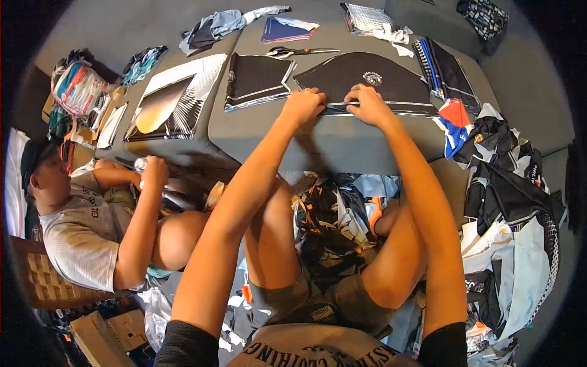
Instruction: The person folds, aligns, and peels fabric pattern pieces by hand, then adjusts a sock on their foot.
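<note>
A stack of black cut fabric panels (391, 76) with a round white logo and striped lower edge lies on the grey padded surface. My left hand (304, 105) is closed at the stack's lower left corner, fingers curled over the edge of a panel. My right hand (368, 105) pinches the same lower edge a little to the right, thumb and fingers bent. Fingertips partly hide the cloth between them. Left of my left hand lies another stack of black fabric pieces (260, 79) with a notched right side. Scissors (287, 52) with black handles rest behind both stacks.
More folded fabric stacks (177, 101) lie to the left, with navy pieces (287, 29) at the back. Black and blue panels (446, 70) stand right. Scraps (507, 238) heap at the right and between my legs. Another person (92, 226) sits at the left.
</note>
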{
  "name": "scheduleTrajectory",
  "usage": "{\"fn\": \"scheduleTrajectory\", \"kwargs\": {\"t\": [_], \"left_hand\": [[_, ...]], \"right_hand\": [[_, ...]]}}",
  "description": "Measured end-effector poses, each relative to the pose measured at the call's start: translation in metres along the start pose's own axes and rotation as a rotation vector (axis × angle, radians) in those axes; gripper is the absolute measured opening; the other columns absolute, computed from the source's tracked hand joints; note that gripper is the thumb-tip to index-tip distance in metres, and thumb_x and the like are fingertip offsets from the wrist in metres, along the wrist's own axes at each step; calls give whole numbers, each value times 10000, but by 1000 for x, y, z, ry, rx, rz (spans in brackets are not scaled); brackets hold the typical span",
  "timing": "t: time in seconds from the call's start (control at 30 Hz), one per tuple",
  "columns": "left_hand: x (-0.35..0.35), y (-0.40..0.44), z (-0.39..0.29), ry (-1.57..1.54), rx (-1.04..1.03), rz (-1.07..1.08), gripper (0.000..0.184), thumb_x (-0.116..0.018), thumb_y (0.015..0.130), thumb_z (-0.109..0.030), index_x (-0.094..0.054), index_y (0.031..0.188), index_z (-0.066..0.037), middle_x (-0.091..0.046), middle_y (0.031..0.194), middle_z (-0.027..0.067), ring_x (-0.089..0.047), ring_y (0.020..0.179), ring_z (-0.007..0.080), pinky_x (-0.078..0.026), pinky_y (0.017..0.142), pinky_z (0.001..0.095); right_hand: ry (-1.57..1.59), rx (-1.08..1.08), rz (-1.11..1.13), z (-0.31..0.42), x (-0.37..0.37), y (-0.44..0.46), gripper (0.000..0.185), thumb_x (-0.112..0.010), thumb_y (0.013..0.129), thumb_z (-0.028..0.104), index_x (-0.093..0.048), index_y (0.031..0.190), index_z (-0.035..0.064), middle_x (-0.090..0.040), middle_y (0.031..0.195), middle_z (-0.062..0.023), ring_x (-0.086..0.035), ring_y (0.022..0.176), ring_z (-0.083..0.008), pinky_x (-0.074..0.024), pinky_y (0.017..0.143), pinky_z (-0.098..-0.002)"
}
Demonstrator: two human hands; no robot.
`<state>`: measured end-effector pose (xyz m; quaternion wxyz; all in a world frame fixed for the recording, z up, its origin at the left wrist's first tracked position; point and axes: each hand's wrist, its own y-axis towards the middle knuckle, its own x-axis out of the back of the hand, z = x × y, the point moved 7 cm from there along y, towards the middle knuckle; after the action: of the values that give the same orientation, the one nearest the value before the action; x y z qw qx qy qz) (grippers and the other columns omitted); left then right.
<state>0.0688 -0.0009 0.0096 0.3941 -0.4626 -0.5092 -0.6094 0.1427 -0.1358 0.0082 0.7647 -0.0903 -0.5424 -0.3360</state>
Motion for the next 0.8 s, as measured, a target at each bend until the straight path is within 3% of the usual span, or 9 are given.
{"fn": "scheduleTrajectory", "kwargs": {"t": [0.13,0.33,0.8], "left_hand": [[0,0,3,-185,7,74,138,-594,811,-201,-612,890,-89,-610,895,69,-608,823,280,-497,675,397],[-5,4,3,-147,-44,-39,150,-593,811,-201,-612,899,-82,-610,891,82,-607,813,289,-497,683,399],[-7,7,8,-149,11,28,147,-544,841,-193,-628,872,-77,-612,887,87,-605,784,309,-494,668,401]], "right_hand": [[19,-8,-22,5,3,7,153,-651,726,116,-684,866,63,-601,1050,-104,-580,908,-282,-464,806,-388],[28,-14,-2,3,1,8,161,-658,731,146,-691,876,83,-607,1007,-103,-579,894,-299,-467,794,-409],[36,30,5,13,-8,10,198,-684,724,208,-696,887,97,-613,976,-103,-582,874,-310,-455,787,-441]]}}
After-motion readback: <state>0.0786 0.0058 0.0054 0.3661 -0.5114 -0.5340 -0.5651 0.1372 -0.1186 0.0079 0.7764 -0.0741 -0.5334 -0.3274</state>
